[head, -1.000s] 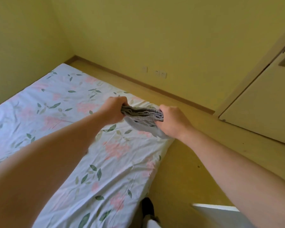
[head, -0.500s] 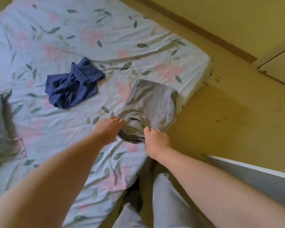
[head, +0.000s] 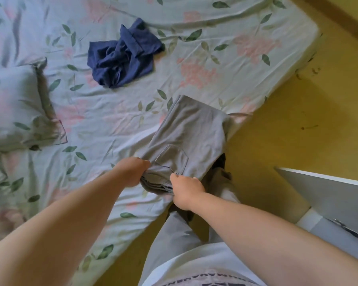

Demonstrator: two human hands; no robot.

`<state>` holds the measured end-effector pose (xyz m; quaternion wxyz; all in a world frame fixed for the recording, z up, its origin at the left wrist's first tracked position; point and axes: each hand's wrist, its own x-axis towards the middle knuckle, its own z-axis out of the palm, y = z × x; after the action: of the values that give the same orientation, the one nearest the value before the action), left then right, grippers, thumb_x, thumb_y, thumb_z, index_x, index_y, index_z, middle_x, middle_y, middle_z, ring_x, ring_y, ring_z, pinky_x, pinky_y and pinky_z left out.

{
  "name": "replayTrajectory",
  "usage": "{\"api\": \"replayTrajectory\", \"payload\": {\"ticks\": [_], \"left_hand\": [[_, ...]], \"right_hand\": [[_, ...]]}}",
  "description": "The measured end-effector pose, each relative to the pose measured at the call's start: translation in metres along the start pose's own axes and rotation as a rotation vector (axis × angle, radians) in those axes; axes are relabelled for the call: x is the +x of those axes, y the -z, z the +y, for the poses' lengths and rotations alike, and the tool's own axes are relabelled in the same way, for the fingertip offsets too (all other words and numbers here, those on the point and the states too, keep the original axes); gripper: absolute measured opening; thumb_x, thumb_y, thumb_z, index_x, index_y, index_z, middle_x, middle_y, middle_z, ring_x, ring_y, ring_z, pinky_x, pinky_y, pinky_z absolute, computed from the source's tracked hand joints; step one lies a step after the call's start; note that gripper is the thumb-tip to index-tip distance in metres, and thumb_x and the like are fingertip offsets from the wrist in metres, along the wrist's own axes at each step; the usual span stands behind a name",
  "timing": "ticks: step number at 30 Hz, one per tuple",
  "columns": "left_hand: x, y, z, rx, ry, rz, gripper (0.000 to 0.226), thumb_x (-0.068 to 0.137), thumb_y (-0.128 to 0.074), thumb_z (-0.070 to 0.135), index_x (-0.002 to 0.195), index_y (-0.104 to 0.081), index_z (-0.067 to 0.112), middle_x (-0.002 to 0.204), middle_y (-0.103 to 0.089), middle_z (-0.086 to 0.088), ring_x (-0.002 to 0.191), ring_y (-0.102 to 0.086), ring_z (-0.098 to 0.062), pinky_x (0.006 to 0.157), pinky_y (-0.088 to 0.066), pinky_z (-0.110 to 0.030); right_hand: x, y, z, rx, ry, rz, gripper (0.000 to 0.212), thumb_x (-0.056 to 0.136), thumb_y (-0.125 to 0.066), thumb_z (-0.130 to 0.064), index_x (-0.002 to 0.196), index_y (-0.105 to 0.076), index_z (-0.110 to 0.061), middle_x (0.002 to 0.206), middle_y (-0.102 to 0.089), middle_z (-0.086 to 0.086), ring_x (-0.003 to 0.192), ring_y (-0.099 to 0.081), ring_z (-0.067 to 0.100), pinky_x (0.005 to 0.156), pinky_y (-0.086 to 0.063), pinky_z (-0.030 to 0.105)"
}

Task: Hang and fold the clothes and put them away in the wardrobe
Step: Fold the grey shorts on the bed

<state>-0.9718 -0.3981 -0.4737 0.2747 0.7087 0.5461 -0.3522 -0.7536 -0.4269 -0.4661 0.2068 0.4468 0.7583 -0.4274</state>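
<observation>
Floral-print pillow (head: 15,108) lay far left on the floral-sheeted mattress (head: 236,65). Crumpled navy-blue cloth garment (head: 122,56) sat mid-bed, not yet folded. Left hand (head: 130,172) clutched the near end of the folded grey fabric trousers (head: 186,137), which lay at the mattress edge; right hand (head: 186,193) pinched that same end. White flat panel (head: 329,195) at right, probably the wardrobe. Judged: grey item folded but not stowed, navy one untouched.
</observation>
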Motion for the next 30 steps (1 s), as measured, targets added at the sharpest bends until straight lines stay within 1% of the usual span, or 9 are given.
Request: {"api": "replayTrajectory", "payload": {"ticks": [3, 5, 10, 16, 20, 23, 25, 27, 30], "left_hand": [[0.007, 0.015, 0.001, 0.023, -0.009, -0.104, 0.021, 0.087, -0.053, 0.01, 0.09, -0.045, 0.029, 0.079, -0.045, 0.007, 0.076, -0.049, -0.022, 0.059, -0.039, -0.032], [0.022, 0.035, 0.003, 0.051, -0.017, -0.146, 0.016, 0.084, -0.059, 0.012, 0.092, -0.053, 0.024, 0.084, -0.054, 0.003, 0.079, -0.056, -0.024, 0.066, -0.047, -0.033], [0.082, 0.097, 0.009, -0.105, -0.005, -0.166, 0.027, 0.077, -0.078, 0.015, 0.096, -0.058, 0.02, 0.09, -0.058, 0.0, 0.074, -0.053, -0.017, 0.058, -0.042, -0.027], [0.173, 0.151, 0.015, -0.484, 0.158, -0.033, 0.026, 0.072, -0.068, 0.014, 0.096, -0.063, 0.023, 0.094, -0.061, -0.003, 0.078, -0.056, -0.017, 0.056, -0.041, -0.027], [0.239, 0.143, 0.028, -0.621, 0.325, 0.106, 0.025, 0.079, -0.056, 0.021, 0.104, -0.055, 0.017, 0.088, -0.056, -0.003, 0.075, -0.054, -0.019, 0.053, -0.038, -0.028], [0.277, 0.123, 0.036, -0.648, 0.391, 0.155, 0.038, 0.084, -0.058, 0.019, 0.121, -0.05, 0.016, 0.1, -0.057, -0.007, 0.086, -0.057, -0.028, 0.067, -0.046, -0.035], [0.29, 0.112, 0.045, -0.549, 0.418, 0.265, 0.051, 0.081, -0.059, 0.013, 0.131, -0.045, 0.013, 0.126, -0.053, -0.013, 0.111, -0.055, -0.036, 0.088, -0.047, -0.043], [0.289, 0.102, 0.063, -0.389, 0.323, 0.543, 0.056, 0.077, -0.056, 0.011, 0.132, -0.047, 0.016, 0.138, -0.044, -0.01, 0.125, -0.045, -0.034, 0.105, -0.035, -0.044], [0.274, 0.089, 0.112, -0.201, -0.175, 0.86, 0.029, 0.075, -0.059, 0.013, 0.104, -0.059, 0.015, 0.109, -0.057, -0.01, 0.093, -0.054, -0.032, 0.081, -0.036, -0.043]], "right_hand": [[0.005, 0.003, 0.004, 0.063, -0.013, -0.064, 0.028, 0.095, -0.063, -0.023, 0.1, -0.035, -0.02, 0.09, -0.054, 0.0, 0.08, -0.057, 0.029, 0.063, -0.034, 0.036], [0.012, 0.012, 0.018, 0.147, -0.059, -0.092, 0.027, 0.094, -0.063, -0.029, 0.1, -0.038, -0.021, 0.089, -0.054, 0.003, 0.074, -0.055, 0.025, 0.054, -0.039, 0.035], [0.037, 0.055, 0.076, 0.485, -0.158, -0.034, 0.032, 0.082, -0.068, -0.046, 0.095, -0.047, -0.025, 0.096, -0.061, 0.001, 0.086, -0.06, 0.023, 0.067, -0.049, 0.036], [0.102, 0.101, 0.164, 0.925, -0.326, 0.2, 0.034, 0.076, -0.08, -0.026, 0.099, -0.056, -0.02, 0.099, -0.065, 0.001, 0.094, -0.064, 0.022, 0.083, -0.054, 0.04], [0.152, 0.108, 0.209, 1.048, -0.338, 0.283, 0.036, 0.083, -0.079, -0.028, 0.108, -0.053, -0.031, 0.099, -0.059, -0.013, 0.088, -0.06, 0.002, 0.069, -0.047, 0.024], [0.179, 0.105, 0.239, 1.026, -0.357, 0.312, 0.039, 0.092, -0.068, -0.047, 0.124, -0.059, -0.026, 0.108, -0.065, -0.012, 0.087, -0.066, 0.0, 0.071, -0.056, 0.027], [0.188, 0.107, 0.262, 0.971, -0.399, 0.413, 0.031, 0.097, -0.058, -0.049, 0.113, -0.066, -0.024, 0.104, -0.069, -0.008, 0.078, -0.07, 0.009, 0.063, -0.057, 0.03], [0.191, 0.108, 0.288, 0.89, -0.439, 0.5, 0.017, 0.097, -0.057, -0.038, 0.099, -0.068, -0.025, 0.095, -0.07, -0.007, 0.081, -0.069, 0.014, 0.07, -0.055, 0.032], [0.185, 0.109, 0.317, 0.746, -0.425, 0.365, 0.011, 0.09, -0.06, -0.028, 0.09, -0.071, -0.025, 0.09, -0.069, -0.009, 0.087, -0.063, 0.011, 0.07, -0.049, 0.028]]}}
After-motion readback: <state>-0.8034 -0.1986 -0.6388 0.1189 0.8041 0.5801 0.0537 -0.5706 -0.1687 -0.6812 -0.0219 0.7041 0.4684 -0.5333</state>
